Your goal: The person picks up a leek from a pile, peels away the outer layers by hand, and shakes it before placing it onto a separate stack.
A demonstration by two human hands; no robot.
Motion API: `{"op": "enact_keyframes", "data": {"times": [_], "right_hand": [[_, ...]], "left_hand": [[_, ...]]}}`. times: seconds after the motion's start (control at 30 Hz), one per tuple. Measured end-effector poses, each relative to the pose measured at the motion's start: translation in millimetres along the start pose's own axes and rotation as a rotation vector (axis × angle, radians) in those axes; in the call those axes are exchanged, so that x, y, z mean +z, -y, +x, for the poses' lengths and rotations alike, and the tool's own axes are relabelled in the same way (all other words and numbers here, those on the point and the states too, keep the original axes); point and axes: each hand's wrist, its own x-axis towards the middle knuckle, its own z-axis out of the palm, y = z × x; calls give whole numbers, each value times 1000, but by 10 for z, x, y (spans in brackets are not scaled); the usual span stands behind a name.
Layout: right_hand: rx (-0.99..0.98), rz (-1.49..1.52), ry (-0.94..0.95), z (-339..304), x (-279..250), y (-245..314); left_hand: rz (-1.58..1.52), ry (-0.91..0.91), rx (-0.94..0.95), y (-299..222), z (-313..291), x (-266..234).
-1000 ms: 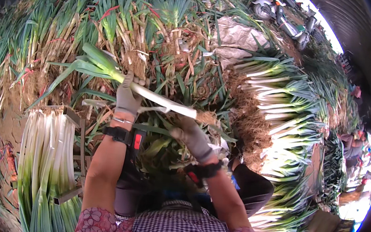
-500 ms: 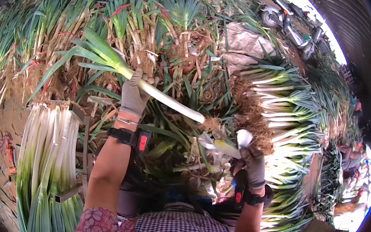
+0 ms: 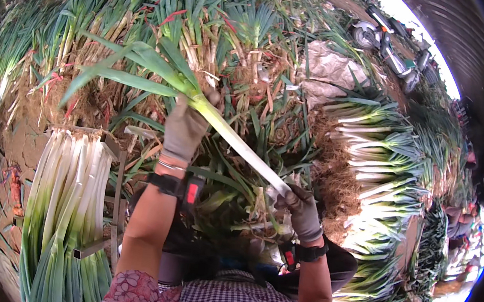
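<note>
A long green onion [image 3: 241, 147] lies slantwise in front of me, its green leaves at the upper left and its white shank running down to the right. My left hand [image 3: 184, 130], in a grey glove, is closed round it just below where the leaves fan out. At the white lower end my right hand [image 3: 302, 214], gloved too, has its fingers pinched on the shank tip. The fingers cover the root end. Under the onion, loose leaves and peelings [image 3: 212, 198] cover the ground between my arms.
Cleaned green onions [image 3: 63, 183] fill a metal rack [image 3: 118, 196] on the left. A row of rooted green onions [image 3: 372, 173] is stacked at the right. Tied bunches [image 3: 192, 39] spread across the far side, near a crumpled sack [image 3: 330, 71] and a scooter [image 3: 392, 58].
My right hand has moved up and left from the pale peelings and now grips the onion's lower end. The onion has tilted more steeply; my left hand has shifted slightly right and still holds it.
</note>
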Motion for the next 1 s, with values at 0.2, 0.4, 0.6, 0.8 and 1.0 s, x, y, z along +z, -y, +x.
{"op": "enact_keyframes", "data": {"times": [0.2,0.4,0.6,0.8,1.0], "right_hand": [[77,128,-109,7,-160,-102],[41,-127,-21,174,-329,-366],[-497,-452,-6,798,613,637],[-397,-398,-8,1275,1110,599],[-336,-90,79,1302,1249,433]], "left_hand": [[-65,56,-41,-147,-16,133],[-101,-148,-132,-37,71,-220],[146,-137,-90,131,-57,160],[230,-165,-77,315,-68,183],[229,-173,-115,245,-104,305]]}}
